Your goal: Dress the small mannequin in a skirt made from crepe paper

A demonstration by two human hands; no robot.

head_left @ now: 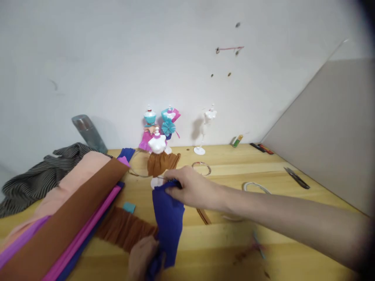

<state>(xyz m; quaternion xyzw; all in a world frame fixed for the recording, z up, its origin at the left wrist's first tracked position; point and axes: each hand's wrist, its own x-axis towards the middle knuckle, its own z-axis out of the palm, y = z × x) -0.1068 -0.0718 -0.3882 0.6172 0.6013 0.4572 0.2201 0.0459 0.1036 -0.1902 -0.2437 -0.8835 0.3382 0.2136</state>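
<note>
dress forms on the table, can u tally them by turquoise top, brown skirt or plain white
Turquoise-topped forms: 2
Brown-skirted form: 1
Plain white form: 1
Total: 4

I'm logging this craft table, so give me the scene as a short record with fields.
Right hand: holding the upper end of a blue crepe-like sheet
Left hand: blurred, by the sheet's lower end; grip unclear
Front mannequin: white, brown gathered skirt
Bare mannequin: upright near the wall
Table: wooden, light
Beside left hand: brown pleated piece, lying flat
Beyond it: small turquoise scrap
</note>
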